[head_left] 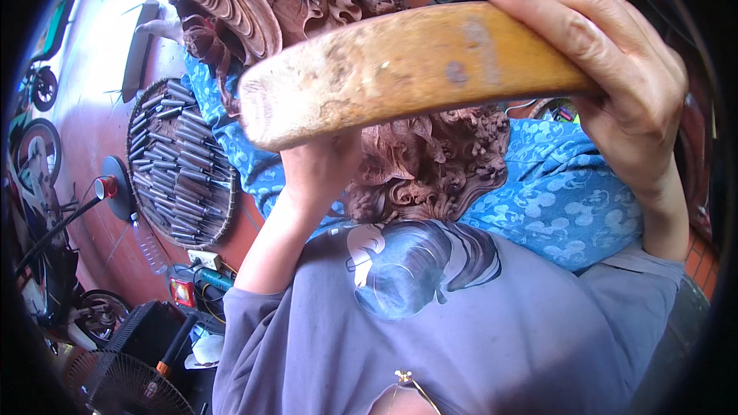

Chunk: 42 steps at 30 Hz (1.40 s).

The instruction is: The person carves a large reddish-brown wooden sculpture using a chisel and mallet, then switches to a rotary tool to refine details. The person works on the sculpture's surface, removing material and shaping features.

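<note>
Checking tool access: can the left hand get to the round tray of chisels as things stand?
Probably yes. The left hand is at the carving, and the tray lies on its left side with nothing between, though it seems occupied.

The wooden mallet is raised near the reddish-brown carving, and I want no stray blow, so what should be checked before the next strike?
1. Grip on the long tan wooden mallet: the right hand wraps its end. Ok.
2. Left hand at the reddish-brown ornate wood carving: mostly hidden behind the mallet; whether it holds a chisel, cannot tell.
3. Carving support: it rests on the blue patterned cloth. Ok.
4. View of the strike point: the mallet blocks it. Not ok.
5. Round woven tray of chisels: lies on the floor to the left, apart from both hands. Ok.
</note>
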{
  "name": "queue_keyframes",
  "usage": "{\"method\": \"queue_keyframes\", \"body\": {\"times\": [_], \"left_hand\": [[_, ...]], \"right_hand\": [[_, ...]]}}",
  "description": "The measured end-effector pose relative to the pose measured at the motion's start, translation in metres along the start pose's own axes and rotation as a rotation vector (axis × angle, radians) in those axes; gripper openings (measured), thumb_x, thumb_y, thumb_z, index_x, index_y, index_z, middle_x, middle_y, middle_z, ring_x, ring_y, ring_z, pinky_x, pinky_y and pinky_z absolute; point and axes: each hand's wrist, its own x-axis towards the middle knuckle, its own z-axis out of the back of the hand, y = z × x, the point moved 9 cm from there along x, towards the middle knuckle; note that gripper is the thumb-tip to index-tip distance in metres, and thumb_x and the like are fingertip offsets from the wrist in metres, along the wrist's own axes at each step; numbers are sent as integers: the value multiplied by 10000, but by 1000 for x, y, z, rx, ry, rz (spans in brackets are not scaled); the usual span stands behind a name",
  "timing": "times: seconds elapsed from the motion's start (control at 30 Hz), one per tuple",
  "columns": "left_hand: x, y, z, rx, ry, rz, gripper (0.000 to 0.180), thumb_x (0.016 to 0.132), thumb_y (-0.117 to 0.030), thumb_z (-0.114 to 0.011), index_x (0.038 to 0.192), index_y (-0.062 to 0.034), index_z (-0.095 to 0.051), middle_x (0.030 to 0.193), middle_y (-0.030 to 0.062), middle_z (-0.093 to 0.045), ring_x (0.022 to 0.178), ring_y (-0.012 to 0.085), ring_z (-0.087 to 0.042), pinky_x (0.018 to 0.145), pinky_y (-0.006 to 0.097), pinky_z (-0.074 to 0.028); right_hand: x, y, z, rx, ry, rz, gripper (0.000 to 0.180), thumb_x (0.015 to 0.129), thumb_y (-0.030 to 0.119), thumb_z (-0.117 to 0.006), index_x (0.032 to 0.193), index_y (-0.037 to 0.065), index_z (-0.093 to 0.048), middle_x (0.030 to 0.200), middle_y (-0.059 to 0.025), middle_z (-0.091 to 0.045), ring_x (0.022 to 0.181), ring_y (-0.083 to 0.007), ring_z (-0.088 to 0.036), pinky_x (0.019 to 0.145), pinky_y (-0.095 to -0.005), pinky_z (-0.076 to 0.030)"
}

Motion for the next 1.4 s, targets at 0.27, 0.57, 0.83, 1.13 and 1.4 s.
{"method": "queue_keyframes", "body": {"times": [0.27,0.57,0.83,1.13,1.4], "left_hand": [[-4,32,-5,-485,12,290,256,811,-17,-691,1024,-17,-550,924,151,-655,825,248,-664,715,339,-524],[-6,30,82,-737,-111,235,153,920,-145,-533,956,4,-527,899,171,-643,826,316,-645,739,425,-537],[-24,-98,-6,-1127,221,-215,386,823,-436,-594,968,-79,-572,762,35,-432,629,214,-492,535,337,-407],[-34,-53,-11,-1318,75,-55,242,714,-292,-606,686,-64,-531,725,70,-462,774,238,-508,640,351,-387],[-37,-30,-23,-1229,35,-41,196,685,-271,-499,623,-90,-538,667,44,-502,645,216,-516,580,342,-404]], "right_hand": [[-19,-15,-9,-143,-37,-72,641,612,-72,-656,1223,124,-641,904,-99,-605,793,-267,-594,699,-354,-474],[-8,-63,-38,142,65,-162,592,593,41,-683,1183,34,-634,901,-96,-636,784,-247,-597,717,-288,-465],[-35,-54,-22,3,69,24,308,636,93,-792,789,51,-528,745,-78,-489,681,-275,-485,651,-414,-408],[-22,-44,-40,123,130,133,328,624,67,-794,760,83,-496,708,-35,-436,609,-211,-423,566,-367,-330],[-20,-45,-52,40,135,9,316,644,128,-790,759,74,-501,683,-40,-437,604,-216,-433,592,-379,-355]]}}
